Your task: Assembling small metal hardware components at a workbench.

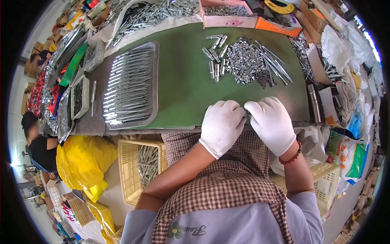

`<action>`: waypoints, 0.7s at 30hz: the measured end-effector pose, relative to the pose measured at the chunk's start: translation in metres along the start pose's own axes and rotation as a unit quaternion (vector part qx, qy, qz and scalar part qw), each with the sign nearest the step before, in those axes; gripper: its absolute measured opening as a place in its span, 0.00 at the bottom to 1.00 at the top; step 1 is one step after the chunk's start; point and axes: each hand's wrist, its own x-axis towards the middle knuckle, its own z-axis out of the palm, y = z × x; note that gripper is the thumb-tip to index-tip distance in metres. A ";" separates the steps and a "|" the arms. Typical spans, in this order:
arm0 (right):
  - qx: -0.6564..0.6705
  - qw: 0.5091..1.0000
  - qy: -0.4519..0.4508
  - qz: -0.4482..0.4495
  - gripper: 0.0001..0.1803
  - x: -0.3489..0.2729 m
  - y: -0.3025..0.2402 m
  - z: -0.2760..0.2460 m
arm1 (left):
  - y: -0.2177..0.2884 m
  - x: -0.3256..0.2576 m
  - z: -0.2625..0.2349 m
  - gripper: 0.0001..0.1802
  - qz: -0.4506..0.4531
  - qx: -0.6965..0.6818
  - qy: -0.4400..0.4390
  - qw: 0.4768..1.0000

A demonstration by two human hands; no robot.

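My left hand [222, 127] and my right hand [273, 125], both in white gloves, meet at the near edge of the green work mat [183, 77]. Their curled fingers are closed around something small and partly hidden; its kind cannot be made out. Beyond them lies a heap of small shiny metal pieces [245, 61]. Several slim pointed metal rods [277, 65] rest to its right, with small dark screws [265, 79] in front of them. Short metal sleeves [216, 70] lie left of the heap. Farther left, a metal tray [155, 83] holds rows of slim pointed rods.
A screwdriver-like tool [94, 96] lies left of the tray. At the back stand a pink box [226, 21] of small parts and an orange box [280, 28]. A thick metal cylinder [314, 103] is at the right edge. Below the table sits a yellow basket [129, 175].
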 end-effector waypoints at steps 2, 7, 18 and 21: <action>-0.008 0.999 0.036 0.004 0.09 -0.008 -0.003 0.007 | 0.000 0.000 0.001 0.09 0.003 0.000 0.004 1.000; -0.032 0.995 0.084 0.052 0.13 -0.022 -0.008 0.003 | -0.001 -0.001 0.003 0.10 0.009 -0.002 0.010 1.000; -0.089 0.921 0.147 0.349 0.26 -0.109 0.112 -0.021 | -0.001 -0.003 0.004 0.08 0.003 0.000 0.031 1.000; -0.030 0.952 0.166 0.254 0.34 -0.085 0.037 -0.020 | 0.001 -0.003 0.004 0.09 0.001 0.009 0.031 0.999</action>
